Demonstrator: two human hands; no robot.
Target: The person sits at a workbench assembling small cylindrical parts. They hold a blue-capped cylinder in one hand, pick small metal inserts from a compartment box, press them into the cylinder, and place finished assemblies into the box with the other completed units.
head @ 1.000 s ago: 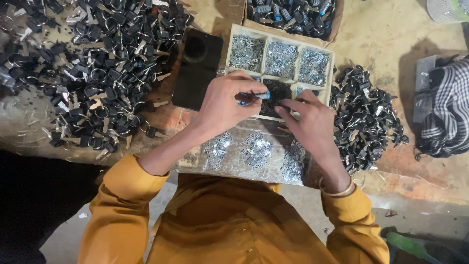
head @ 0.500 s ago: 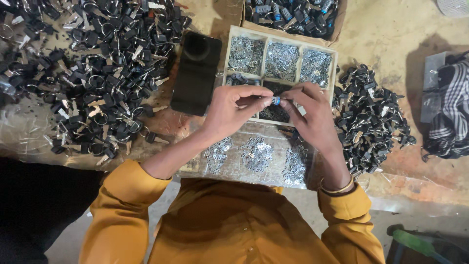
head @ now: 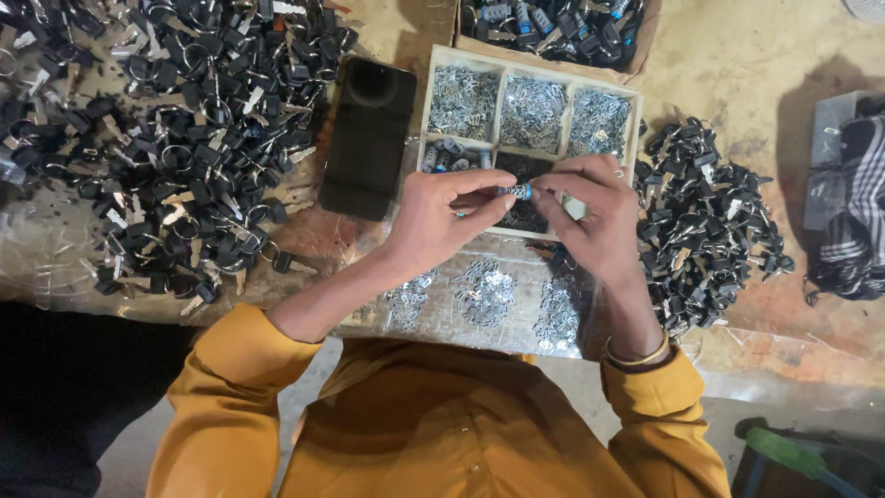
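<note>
grip: both hands meet on one small lock cylinder, silver with a blue end. the left hand pinches one end between thumb and fingers, the right hand pinches the other end. both grips are clenched on it.
place of the cylinder: it is held in the air, just above the lower row of the divided tray.
divided tray: one pale tray on the tabletop. the upper row has three compartments, each full of small silver metal pieces. in the lower row i see one compartment with some blue and silver cylinders at the left and one with dark small parts in the middle; the hands hide the rest.
clear sheet: one sheet of plastic lies below the tray, with three small heaps of silver pieces on it.
phone: one black phone, flat, just beside the tray at its left.
key piles: two piles of black-headed keys, one large pile far left, one smaller pile at the right of the tray. too many keys to count.
cardboard box: one brown box above the tray, with dark parts inside.
cloth: one checked cloth at the right edge.
sleeves: two orange-yellow sleeves; one bangle on the right wrist.
</note>
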